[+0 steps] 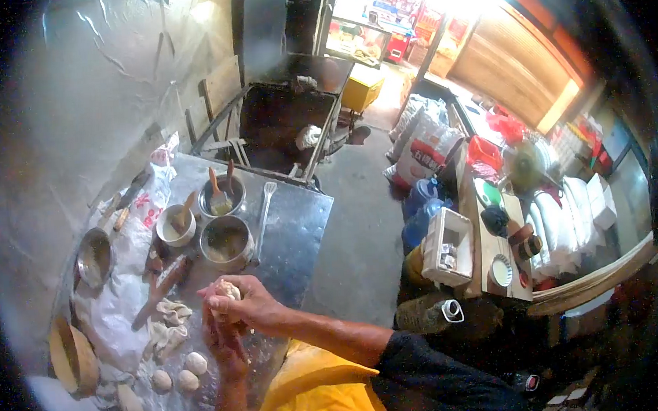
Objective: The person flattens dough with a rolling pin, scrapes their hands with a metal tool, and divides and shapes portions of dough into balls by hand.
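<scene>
My right hand and my left hand are together over the near part of the metal table. A pale lump of dough shows between their closed fingers; the rest of it is hidden. Three round dough balls lie on the table below and left of my hands. A crumpled pale cloth is just left of my left hand. Beyond my hands stand a metal pot with pale contents, a second pot with brushes in it, and a white bowl holding a wooden-handled utensil.
A slotted metal turner lies right of the pots on the metal table. A metal bowl and a wooden container sit at the left edge. Sacks, blue jugs and a white crate stand right of the floor passage.
</scene>
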A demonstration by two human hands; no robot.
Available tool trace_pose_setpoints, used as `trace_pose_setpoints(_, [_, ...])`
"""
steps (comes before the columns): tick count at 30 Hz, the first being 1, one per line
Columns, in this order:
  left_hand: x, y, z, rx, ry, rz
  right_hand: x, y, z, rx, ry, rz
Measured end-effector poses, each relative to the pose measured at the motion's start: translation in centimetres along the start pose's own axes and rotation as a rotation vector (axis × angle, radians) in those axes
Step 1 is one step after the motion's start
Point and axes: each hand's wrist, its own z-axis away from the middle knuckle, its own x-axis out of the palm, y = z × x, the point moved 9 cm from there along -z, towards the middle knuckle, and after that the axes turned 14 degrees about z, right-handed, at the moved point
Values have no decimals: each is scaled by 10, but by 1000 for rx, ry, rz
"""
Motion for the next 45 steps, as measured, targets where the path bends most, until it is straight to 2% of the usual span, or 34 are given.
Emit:
trace_pose_setpoints(2, [-20,-27,1,-85,40,-137,4,5,1,32,-50,4])
trace_pose_setpoints(3, [-13,-29,0,87,3,-100,1,21,-6,8,3,1])
trace_pose_setpoints(5, [0,-12,0,271,-39,-65,0,40,-13,37,-8,-36])
trace_pose_setpoints(7, [16,13,5,205,-29,-85,0,39,-13,115,-36,-12])
trace_pose_setpoints(9, [12,15,0,123,-46,-21,3,31,-7,97,-81,-30])
trace_pose_setpoints(10, [13,6,1,119,-38,-20,8,27,-5,71,-137,-40])
trace_pose_setpoints(11, [12,-3,3,148,23,-8,7,35,-6,190,-111,-74])
trace_pose_setpoints(13, [-3,-24,-11,187,77,0,5,41,-9,187,-67,-76])
trace_pose_setpoints(15, [15,-15,-26,346,-505,761,2,45,-12,192,-32,-69])
trace_pose_setpoints(18, [26,9,-2,446,-703,1095,3,40,-6,173,-64,-62])
trace_pose_setpoints(21, [15,10,4,323,75,-512,2,45,-9,94,8,-109])
trace_pose_setpoints(22, [8,10,2,322,79,-515,1,47,-9,96,4,-112])
trace_pose_setpoints(24, [-16,-11,-14,66,76,-102,12,61,-8,246,-181,-165])
trace_pose_setpoints(25, [-1,11,-9,11,104,-37,11,51,-4,230,-224,-131])
trace_pose_setpoints(26, [1,24,-8,52,54,-55,7,49,-2,235,-230,-131])
trace_pose_setpoints(28, [-7,26,-5,30,-178,2,-1,-11,6,-424,-199,587])
trace_pose_setpoints(29, [-16,19,-2,-14,-188,47,4,-8,11,-290,-398,601])
trace_pose_setpoints(30, [-20,14,2,-18,-181,50,1,-16,12,-284,-404,599])
trace_pose_setpoints(32, [-39,-4,7,-159,-11,17,13,-13,18,-269,-600,745])
trace_pose_setpoints(34, [-22,2,4,-165,51,107,11,12,19,-297,-610,718])
trace_pose_setpoints(36, [-26,-4,9,-245,181,-60,0,15,24,-403,-529,701])
trace_pose_setpoints(38, [-49,-34,6,-191,142,-73,-7,27,24,-260,-490,690])
trace_pose_setpoints(40, [-44,-38,11,-251,218,8,-7,33,26,-299,-501,739])
trace_pose_setpoints(41, [-53,-42,18,-249,266,15,-8,36,26,-171,-517,742])
trace_pose_setpoints(43, [-47,-56,20,-332,101,61,-11,54,29,-127,-544,739])
trace_pose_setpoints(44, [-55,-51,21,-334,116,62,-21,66,30,-88,-531,756])
trace_pose_setpoints(45, [-62,-41,22,-320,110,205,-57,114,25,-145,-475,918])
